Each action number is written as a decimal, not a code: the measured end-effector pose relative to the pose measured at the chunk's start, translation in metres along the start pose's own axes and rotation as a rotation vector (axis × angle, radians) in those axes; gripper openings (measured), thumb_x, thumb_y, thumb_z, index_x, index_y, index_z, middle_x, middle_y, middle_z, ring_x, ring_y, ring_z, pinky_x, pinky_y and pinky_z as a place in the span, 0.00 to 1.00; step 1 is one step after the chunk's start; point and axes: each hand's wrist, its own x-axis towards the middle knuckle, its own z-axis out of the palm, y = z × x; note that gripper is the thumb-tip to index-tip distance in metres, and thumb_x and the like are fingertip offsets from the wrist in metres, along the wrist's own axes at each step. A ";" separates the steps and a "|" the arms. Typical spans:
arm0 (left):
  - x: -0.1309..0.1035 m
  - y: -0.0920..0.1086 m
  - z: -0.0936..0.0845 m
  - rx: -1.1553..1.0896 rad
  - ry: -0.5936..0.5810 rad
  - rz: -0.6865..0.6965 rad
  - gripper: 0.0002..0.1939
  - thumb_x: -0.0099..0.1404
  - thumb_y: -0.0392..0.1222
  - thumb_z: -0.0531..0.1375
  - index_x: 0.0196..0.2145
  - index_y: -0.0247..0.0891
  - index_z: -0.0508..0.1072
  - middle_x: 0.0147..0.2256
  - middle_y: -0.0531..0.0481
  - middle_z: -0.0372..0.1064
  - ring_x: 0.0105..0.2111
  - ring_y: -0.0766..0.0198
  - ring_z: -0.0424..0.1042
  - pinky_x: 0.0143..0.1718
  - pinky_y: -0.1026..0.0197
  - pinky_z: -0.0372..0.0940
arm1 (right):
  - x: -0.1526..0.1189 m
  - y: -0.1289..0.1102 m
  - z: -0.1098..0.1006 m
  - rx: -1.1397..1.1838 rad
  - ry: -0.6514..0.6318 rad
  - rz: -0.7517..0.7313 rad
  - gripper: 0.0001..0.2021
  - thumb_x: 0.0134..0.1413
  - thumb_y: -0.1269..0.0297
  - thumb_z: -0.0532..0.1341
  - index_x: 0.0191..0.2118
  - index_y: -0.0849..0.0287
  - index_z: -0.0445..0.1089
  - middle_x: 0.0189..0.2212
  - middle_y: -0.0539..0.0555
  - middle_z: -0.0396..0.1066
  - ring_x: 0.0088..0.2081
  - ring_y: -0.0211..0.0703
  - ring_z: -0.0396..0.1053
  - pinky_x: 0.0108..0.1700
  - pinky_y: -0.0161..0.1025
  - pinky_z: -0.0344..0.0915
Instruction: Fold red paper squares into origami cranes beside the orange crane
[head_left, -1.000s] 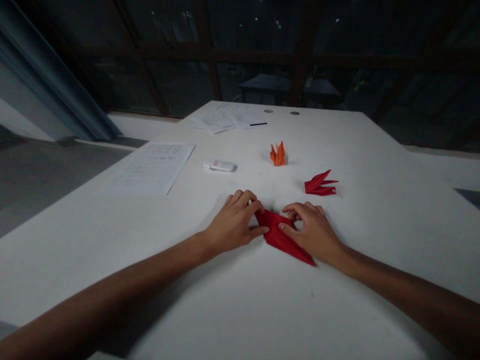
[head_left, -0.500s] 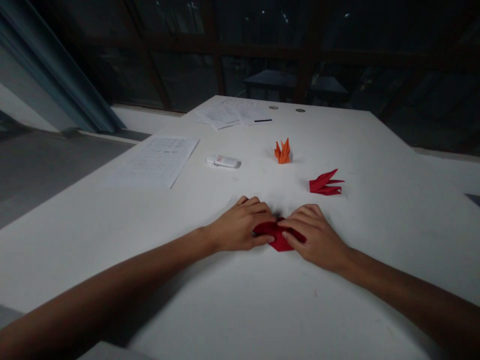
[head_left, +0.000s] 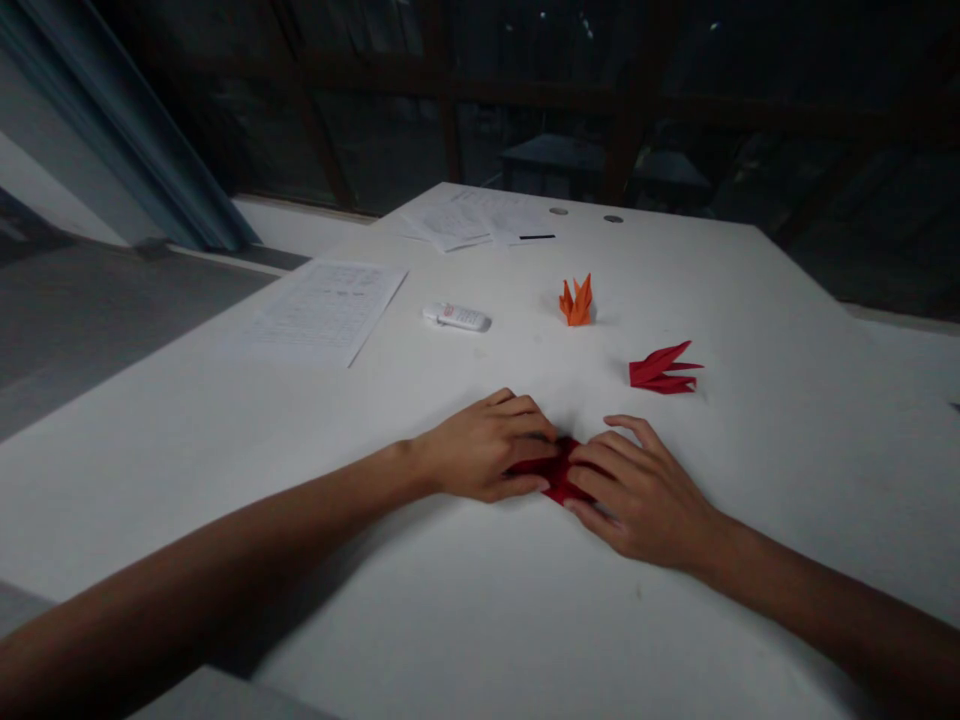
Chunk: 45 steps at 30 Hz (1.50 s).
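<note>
A piece of folded red paper (head_left: 559, 470) lies on the white table (head_left: 465, 610) between my hands, partly covered by their fingers. My left hand (head_left: 499, 445) grips its left side, thumb at the near edge and fingers curled over the top. On the right side, my right hand (head_left: 637, 485) rests with its fingers spread and lying over the paper, fingertips touching it. Beyond my right hand lies a red origami piece (head_left: 660, 368) with pointed tips. An orange origami piece (head_left: 577, 302) stands upright farther back.
A white glue bottle (head_left: 457, 317) lies past my left hand. To its left is a printed sheet (head_left: 322, 310), and more papers (head_left: 469, 220) overlap at the far end with a dark strip on them. Two round discs (head_left: 613, 219) sit near the far edge, before dark windows.
My right hand has opened from a pinch, its fingers now spread flatter across the red paper. My left hand keeps its hold. The whole view has shifted slightly.
</note>
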 end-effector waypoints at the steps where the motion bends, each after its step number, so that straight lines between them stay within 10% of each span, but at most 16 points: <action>1: 0.000 0.000 0.001 -0.021 0.005 -0.008 0.17 0.72 0.49 0.56 0.51 0.38 0.74 0.50 0.42 0.73 0.49 0.52 0.68 0.50 0.50 0.59 | 0.000 0.001 0.001 0.006 -0.003 0.004 0.06 0.65 0.63 0.59 0.41 0.56 0.74 0.42 0.55 0.77 0.44 0.49 0.72 0.62 0.59 0.53; 16: 0.008 0.017 0.009 -0.132 0.011 -0.266 0.07 0.66 0.43 0.62 0.41 0.40 0.74 0.40 0.49 0.72 0.44 0.56 0.67 0.45 0.55 0.58 | 0.005 0.003 0.008 0.299 0.069 0.238 0.08 0.58 0.71 0.64 0.43 0.55 0.70 0.40 0.52 0.76 0.45 0.48 0.69 0.53 0.49 0.59; 45: 0.002 0.006 0.007 -0.176 0.016 -0.105 0.13 0.69 0.48 0.60 0.47 0.41 0.73 0.47 0.45 0.74 0.48 0.55 0.68 0.52 0.52 0.61 | 0.005 0.006 0.006 0.379 0.081 0.288 0.10 0.53 0.70 0.71 0.37 0.53 0.71 0.39 0.48 0.75 0.44 0.46 0.70 0.53 0.50 0.57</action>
